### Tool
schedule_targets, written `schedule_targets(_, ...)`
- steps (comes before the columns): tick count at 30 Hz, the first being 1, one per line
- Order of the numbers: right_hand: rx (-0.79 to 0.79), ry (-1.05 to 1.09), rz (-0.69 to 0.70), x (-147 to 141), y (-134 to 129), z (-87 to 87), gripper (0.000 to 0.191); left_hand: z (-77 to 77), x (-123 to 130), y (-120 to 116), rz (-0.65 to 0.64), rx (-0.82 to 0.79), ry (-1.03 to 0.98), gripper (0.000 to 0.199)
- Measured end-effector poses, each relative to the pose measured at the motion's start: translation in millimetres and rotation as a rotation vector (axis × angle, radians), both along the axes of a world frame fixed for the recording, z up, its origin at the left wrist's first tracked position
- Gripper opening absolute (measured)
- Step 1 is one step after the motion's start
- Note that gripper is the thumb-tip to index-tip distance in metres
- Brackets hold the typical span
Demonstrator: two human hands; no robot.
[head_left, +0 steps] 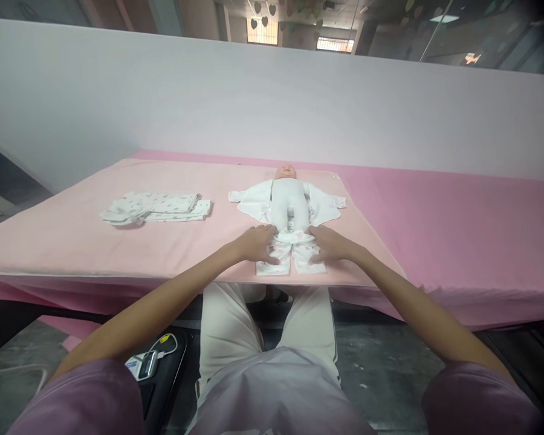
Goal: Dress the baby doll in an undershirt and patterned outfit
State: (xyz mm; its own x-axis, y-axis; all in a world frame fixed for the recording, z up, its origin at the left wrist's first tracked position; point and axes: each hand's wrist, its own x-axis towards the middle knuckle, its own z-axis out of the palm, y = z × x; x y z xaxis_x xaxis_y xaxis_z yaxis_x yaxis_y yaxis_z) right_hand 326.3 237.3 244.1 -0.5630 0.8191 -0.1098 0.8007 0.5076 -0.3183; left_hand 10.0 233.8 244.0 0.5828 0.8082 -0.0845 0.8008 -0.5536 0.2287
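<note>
A baby doll (289, 196) with a white cloth body lies on its back, head toward the wall and legs toward me. Under it a small white top (254, 202) is spread wide, both sleeves out to the sides. At the doll's feet lie white baby trousers (306, 257) with a faint print, their leg ends toward me. My left hand (257, 243) grips the trousers' left side, fingers at the waist and thumb lower down. On the right side my right hand (332, 244) grips them the same way. Whether the doll's feet are inside the waist is hard to see.
Folded white printed baby clothing (156, 209) lies to the left on the peach sheet (181, 251). Pink cloth (457, 235) covers the table on the right. A white partition (272, 103) rises behind. Below left, a device with a cable (147, 364) rests on a black surface.
</note>
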Motion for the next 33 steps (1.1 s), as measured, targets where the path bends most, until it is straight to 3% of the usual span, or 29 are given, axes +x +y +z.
schedule_targets(4, 0.105, 0.049, 0.066, -1, -14, -4.8, 0.034, -8.7, -1, -11, -0.043, 0.104, -0.007, 0.06)
schedule_targets(8, 0.261, 0.166, 0.069, -1, -37, -20.8, 0.006, -18.7, -4, -23, -0.109, 0.236, -0.049, 0.041)
schedule_targets(11, 0.377, 0.225, 0.045, -1, -58, -31.9, 0.002, -24.4, -7, -34, -0.159, 0.295, -0.124, 0.027)
schedule_targets(14, 0.326, 0.302, 0.03, 3, -83, -24.9, 0.005, -17.3, -7, -50, -0.207, 0.282, -0.227, 0.038)
schedule_targets(17, 0.083, 0.367, 0.059, 12, -103, 5.7, 0.013, 10.7, -5, -66, -0.296, 0.135, -0.301, 0.048)
schedule_targets(19, -0.026, 0.389, 0.052, 18, -108, 35.0, 0.018, 40.4, -3, -72, -0.31, 0.032, -0.329, 0.052)
schedule_targets(21, -0.024, 0.393, 0.017, 22, -105, 67.5, 0.022, 75.5, 0, -70, -0.274, -0.007, -0.353, 0.053)
schedule_targets(23, 0.048, 0.396, -0.003, 26, -92, 101.5, 0.029, 112.3, 3, -61, -0.247, 0.017, -0.387, 0.055)
schedule_targets(27, 0.062, 0.329, 0.066, 33, -51, 167.1, 0.065, 175.8, 9, -30, -0.236, 0.077, -0.487, 0.063)
schedule_targets(30, 0.026, 0.287, 0.131, 36, -20, 203.6, 0.066, 206.5, 14, -5, -0.203, 0.097, -0.577, 0.048)
schedule_targets(33, 0.158, 0.343, 0.071, 31, -1, 223.6, 0.056, 226.3, 17, 16, -0.185, 0.15, -0.567, 0.042)
